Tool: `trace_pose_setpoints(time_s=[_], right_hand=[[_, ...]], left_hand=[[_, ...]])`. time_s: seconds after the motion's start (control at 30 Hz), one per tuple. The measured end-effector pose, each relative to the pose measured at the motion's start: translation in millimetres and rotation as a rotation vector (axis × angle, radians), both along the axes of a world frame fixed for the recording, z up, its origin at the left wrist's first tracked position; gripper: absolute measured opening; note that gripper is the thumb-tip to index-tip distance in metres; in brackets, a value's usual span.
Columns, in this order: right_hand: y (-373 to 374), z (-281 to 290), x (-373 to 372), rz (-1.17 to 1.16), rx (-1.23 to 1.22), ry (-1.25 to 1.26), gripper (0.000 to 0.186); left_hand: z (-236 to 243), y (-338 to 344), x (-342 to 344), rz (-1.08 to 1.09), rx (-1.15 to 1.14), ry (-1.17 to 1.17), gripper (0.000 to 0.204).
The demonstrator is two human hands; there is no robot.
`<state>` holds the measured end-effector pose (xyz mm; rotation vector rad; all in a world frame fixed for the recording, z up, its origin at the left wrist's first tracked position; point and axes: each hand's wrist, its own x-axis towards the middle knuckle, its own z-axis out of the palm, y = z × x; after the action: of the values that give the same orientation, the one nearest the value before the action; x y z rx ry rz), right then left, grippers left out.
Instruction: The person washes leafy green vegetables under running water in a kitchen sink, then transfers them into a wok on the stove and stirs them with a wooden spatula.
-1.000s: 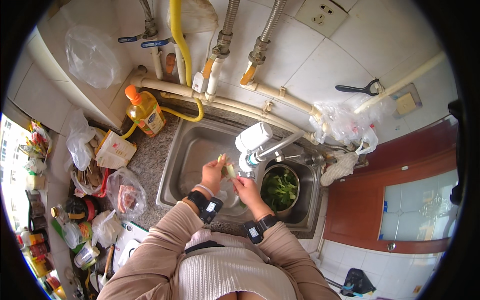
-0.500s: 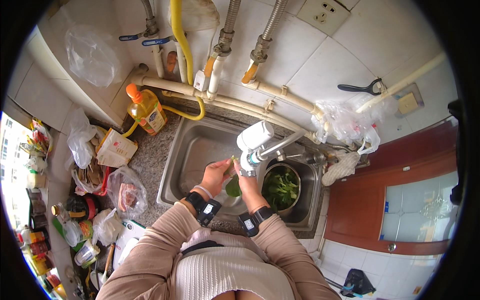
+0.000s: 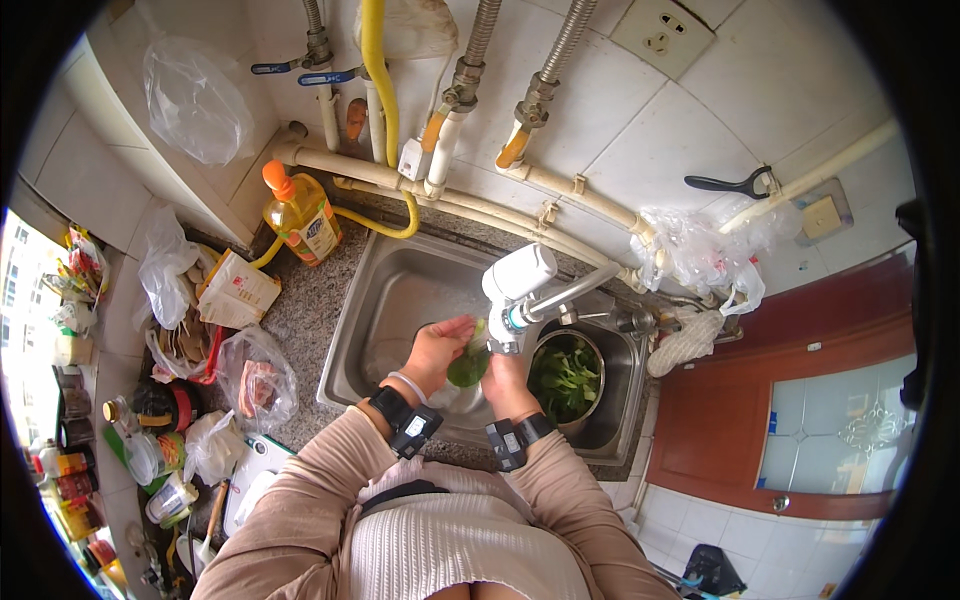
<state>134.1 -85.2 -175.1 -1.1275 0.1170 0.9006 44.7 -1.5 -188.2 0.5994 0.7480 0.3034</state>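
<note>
A green vegetable leaf (image 3: 467, 369) hangs between my two hands, over the left basin of the steel sink (image 3: 345, 330). My left hand (image 3: 437, 352) is open, its fingers stretched out along the leaf's left side. On the other side, my right hand (image 3: 508, 384) is closed at the leaf's edge, its fingertips partly hidden beneath the faucet (image 3: 519, 275) with its white attachment. Leafy greens (image 3: 565, 378) fill a round metal pot (image 3: 600, 392) in the right basin. Beneath my hands the basin floor looks wet.
An orange-capped yellow bottle (image 3: 302, 220) stands behind the sink's left corner. On the left counter lie a carton (image 3: 238, 290), a clear bag with meat (image 3: 258, 385) and several jars. Pipes (image 3: 480, 205) and a yellow hose (image 3: 374, 80) run along the wall; a red-brown door (image 3: 715, 430) is at right.
My fingers have parted from a shared pinch at the top of the leaf. The left hand's fingers have straightened, and my right hand has drawn slightly lower. The view has shifted a little.
</note>
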Motion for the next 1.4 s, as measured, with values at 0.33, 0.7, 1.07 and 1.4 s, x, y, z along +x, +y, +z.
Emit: trace_pose_setpoints(time_s=[0.33,0.7,1.07,1.4], right_hand=[[-17,-27,21,0.063,-0.033,0.004,0.024],[-26,-17,18,0.255,-0.117,-0.112,0.033],[-38,-12,31,0.258,-0.165,-0.139,0.014],[-89,13,173,0.095,-0.042,-0.066,0.022]], left_hand=[[3,18,-4,-0.024,0.028,-0.104,0.050],[28,22,2,-0.097,-0.076,-0.182,0.072],[4,33,-14,0.035,-0.081,-0.135,0.052],[4,26,-24,-0.052,-0.050,-0.085,0.047]])
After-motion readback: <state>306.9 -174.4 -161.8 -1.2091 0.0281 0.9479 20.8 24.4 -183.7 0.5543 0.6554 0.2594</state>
